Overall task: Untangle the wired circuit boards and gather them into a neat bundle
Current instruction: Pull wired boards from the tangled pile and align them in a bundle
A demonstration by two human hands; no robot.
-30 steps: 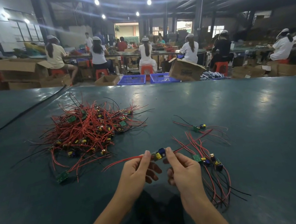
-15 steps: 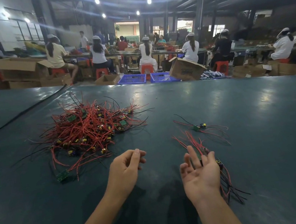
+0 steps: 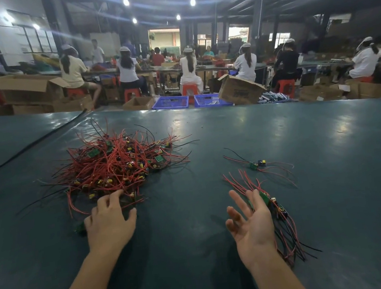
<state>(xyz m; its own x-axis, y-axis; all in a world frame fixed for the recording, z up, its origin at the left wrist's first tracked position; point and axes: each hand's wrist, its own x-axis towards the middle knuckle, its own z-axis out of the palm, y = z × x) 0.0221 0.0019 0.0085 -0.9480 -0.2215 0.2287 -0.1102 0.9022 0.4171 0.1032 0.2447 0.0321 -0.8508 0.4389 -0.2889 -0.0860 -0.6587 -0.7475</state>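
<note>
A tangled heap of small green circuit boards with red and black wires lies on the dark green table at the left. My left hand reaches palm down to the heap's near edge, fingers spread and touching the wires. My right hand hovers palm up with straight fingers, holding nothing. Just right of it lies a gathered bundle of wired boards. One single wired board lies apart, farther back.
A loose green board lies left of my left hand. A black cable runs across the table's far left. Beyond the far edge stand cardboard boxes, blue crates and several seated workers.
The board held between both hands a second ago has gone to the right bundle. My left hand has moved forward and left onto the heap. My right hand stays open, palm up.
</note>
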